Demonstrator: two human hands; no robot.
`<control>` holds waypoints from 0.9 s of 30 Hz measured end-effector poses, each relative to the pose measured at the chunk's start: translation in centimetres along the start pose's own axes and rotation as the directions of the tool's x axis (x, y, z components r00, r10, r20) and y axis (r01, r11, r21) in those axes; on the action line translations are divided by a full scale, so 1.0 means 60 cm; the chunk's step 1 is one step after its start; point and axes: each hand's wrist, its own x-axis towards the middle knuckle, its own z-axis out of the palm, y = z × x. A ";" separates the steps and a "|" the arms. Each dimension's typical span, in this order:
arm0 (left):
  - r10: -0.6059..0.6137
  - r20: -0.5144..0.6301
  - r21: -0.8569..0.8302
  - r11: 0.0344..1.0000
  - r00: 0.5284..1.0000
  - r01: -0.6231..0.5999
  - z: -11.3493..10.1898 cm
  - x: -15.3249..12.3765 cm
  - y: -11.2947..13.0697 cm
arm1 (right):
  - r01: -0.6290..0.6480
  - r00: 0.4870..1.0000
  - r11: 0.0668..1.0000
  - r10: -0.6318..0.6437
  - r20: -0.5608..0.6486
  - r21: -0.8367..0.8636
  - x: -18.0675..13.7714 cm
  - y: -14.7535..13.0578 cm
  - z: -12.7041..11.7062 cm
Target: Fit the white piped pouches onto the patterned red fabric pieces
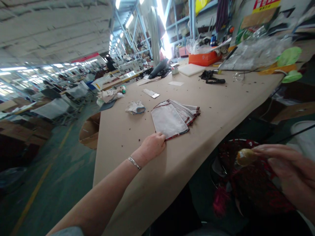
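Note:
In the head view, a fanned stack of white fabric pieces with dark red edging (pixel 168 119) lies on the table. My left hand (pixel 155 146), with a silver bracelet at the wrist, has its fingers closed on the near corner of the top piece. Off the table's right edge, my right hand (pixel 285 164) pinches a small round golden thing with a whitish patch (pixel 246 157); its kind is unclear. Below that lies a dark red patterned cloth or bag (pixel 258 186). A white glove (pixel 135 107) rests left of the stack.
The brown-covered table (pixel 118 157) bears a metal plate (pixel 151 93), a black strap bundle (pixel 211 77), an orange box (pixel 204 58) and plastic wrapping (pixel 256 52). A cardboard box (pixel 90 131) stands on the floor at the left edge.

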 end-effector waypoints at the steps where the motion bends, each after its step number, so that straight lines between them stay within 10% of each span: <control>1: 0.014 0.011 0.007 1.000 1.000 -0.014 -0.001 -0.001 0.001 | 0.072 0.997 0.997 -0.073 0.031 0.020 -0.006 -0.027 0.015; 6: 0.033 0.030 0.026 0.999 0.999 -0.034 0.002 -0.002 0.007 | 0.284 0.922 0.951 -0.306 0.236 0.121 -0.041 -0.054 0.063; 16: -0.083 -0.061 0.023 0.996 0.995 0.085 -0.008 0.010 -0.002 | 0.226 0.902 0.968 -0.250 0.353 0.107 -0.088 -0.033 0.072; 27: -0.159 -0.195 -0.304 0.948 0.968 0.095 -0.052 -0.067 0.065 | 0.559 0.734 0.816 -0.403 0.547 -0.149 0.088 -0.142 0.244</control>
